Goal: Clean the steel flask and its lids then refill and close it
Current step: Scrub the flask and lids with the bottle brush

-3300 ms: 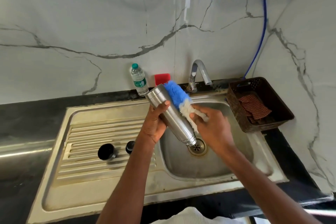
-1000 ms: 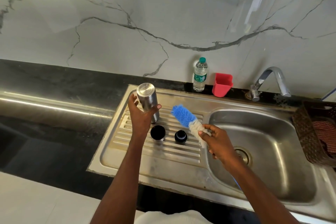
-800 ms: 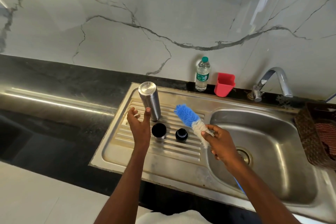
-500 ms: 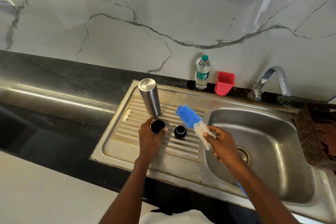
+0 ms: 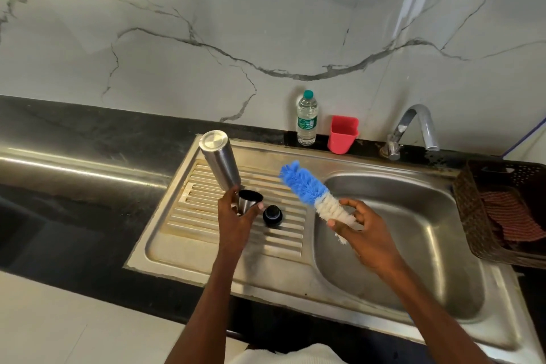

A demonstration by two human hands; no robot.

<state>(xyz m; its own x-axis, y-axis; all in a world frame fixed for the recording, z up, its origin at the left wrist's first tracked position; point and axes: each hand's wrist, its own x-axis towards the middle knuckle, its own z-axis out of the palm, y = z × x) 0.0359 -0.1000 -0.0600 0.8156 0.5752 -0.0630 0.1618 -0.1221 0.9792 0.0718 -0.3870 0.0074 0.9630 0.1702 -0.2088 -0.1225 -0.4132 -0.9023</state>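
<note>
The steel flask [image 5: 218,161] stands upside down on the ribbed drainboard [image 5: 206,216], its base facing up. Just in front of it my left hand [image 5: 236,216] grips the steel cup lid [image 5: 249,201], lifted slightly, its dark open side up. The small black inner lid [image 5: 272,215] lies on the drainboard to the right of that cup. My right hand [image 5: 363,230] holds a bottle brush [image 5: 313,192] by its white bristles over the left edge of the sink basin [image 5: 413,245]; the blue bristle end points up and left.
A plastic water bottle [image 5: 307,118] and a red cup [image 5: 342,134] stand at the back ledge. The tap [image 5: 413,127] rises behind the basin. A brown basket [image 5: 496,213] with a checked cloth sits at the right. Black counter [image 5: 74,186] extends left.
My left hand set the flask upside down on the drainboard, let go, then moved down and took hold of the steel cup lid. The right hand kept the brush.
</note>
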